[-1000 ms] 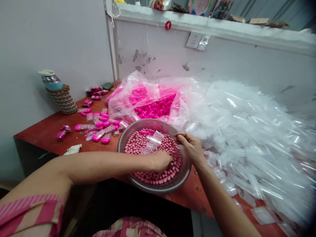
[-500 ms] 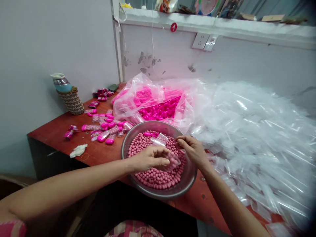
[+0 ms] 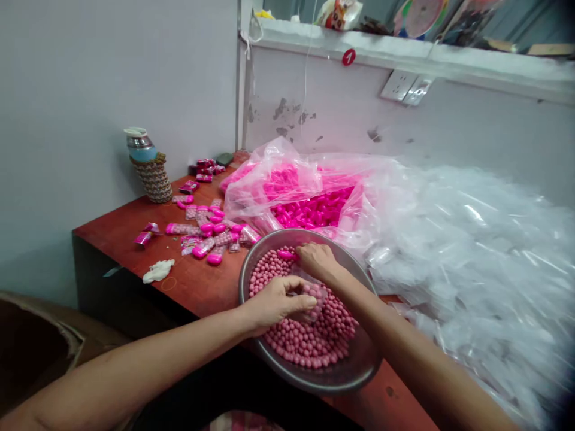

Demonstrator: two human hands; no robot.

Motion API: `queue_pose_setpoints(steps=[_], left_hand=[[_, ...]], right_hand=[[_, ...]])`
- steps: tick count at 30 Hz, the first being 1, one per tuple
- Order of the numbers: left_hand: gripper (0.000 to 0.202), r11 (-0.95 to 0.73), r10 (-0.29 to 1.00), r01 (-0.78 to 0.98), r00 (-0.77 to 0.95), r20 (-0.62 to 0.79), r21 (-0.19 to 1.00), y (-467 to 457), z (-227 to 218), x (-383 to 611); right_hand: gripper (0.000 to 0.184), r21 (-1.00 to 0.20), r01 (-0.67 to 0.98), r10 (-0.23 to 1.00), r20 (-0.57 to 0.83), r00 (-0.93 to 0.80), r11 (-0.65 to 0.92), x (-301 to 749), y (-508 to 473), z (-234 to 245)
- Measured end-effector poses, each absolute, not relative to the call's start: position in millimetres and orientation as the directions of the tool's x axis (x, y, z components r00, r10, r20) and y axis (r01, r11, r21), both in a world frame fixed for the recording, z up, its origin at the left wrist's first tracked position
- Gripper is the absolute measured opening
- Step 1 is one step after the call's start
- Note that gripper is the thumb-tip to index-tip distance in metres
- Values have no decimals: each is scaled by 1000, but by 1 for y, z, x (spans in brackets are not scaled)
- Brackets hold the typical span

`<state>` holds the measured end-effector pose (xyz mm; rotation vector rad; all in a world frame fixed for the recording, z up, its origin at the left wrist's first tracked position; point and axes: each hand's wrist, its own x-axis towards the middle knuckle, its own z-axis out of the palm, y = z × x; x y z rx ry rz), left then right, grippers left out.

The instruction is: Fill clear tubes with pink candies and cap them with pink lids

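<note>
My left hand (image 3: 276, 302) is closed around a clear plastic tube (image 3: 315, 294) with pink balls inside, held above the metal bowl (image 3: 323, 386). Loose pink balls (image 3: 305, 344) fill much of the bowl. At the bowl's far side, my right hand (image 3: 317, 260) has its fingers curled at the end of a bright pink cap (image 3: 286, 255), which lies over the balls. The fingertips are partly hidden, but they appear to pinch the cap. My right forearm crosses over the bowl's right side.
Several filled tubes with pink caps (image 3: 215, 239) lie left of the bowl. Behind it is a plastic bag of pink caps (image 3: 309, 206); a heap of clear tubes (image 3: 471, 257) spreads right. A bottle in a knitted sleeve (image 3: 153, 179) and a white crumpled tissue (image 3: 159, 271) are on the red table (image 3: 112, 239).
My right hand has moved left across the bowl to the pink cap. My left hand still holds the tube of balls over the bowl. The view has shifted left.
</note>
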<state>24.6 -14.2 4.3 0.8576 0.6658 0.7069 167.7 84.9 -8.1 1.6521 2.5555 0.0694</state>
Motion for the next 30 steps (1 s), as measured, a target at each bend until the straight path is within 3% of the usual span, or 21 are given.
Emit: queue_pose_setpoints(steps=[6,8,10,13,16,20,25,30], left_hand=[[27,300,917,-468,381,-116,832,-8,1,24],[26,254,940,-450,322,-109,856,-7,1,25],[26,230,945,-402,308,-105,886,-6,0,27],[22,180,929,-314,367,-55,932,-7,-3,28],[21,89,904,-212,427,11,973,-10,-5,29],[16,-122,887,-21,445,119,992,-16,0,29],[12,-375,831,142,490,264,916,-22,9,30],[17,-439,828,182,463,317,880,-25,12,28]], right_hand=[[27,75,893,896,-72,-438,443,190,64,13],[27,-83,835,838,12,-545,544,199,48,25],[26,-339,723,792,135,-595,601,208,30,33],[23,-691,533,848,231,-477,488,217,9,35],[20,-842,364,896,271,-351,398,223,-3,29],[21,-822,422,915,271,-299,382,225,-16,28],[22,-565,552,784,353,-510,613,219,-30,39],[25,-433,579,723,386,-573,691,216,-32,35]])
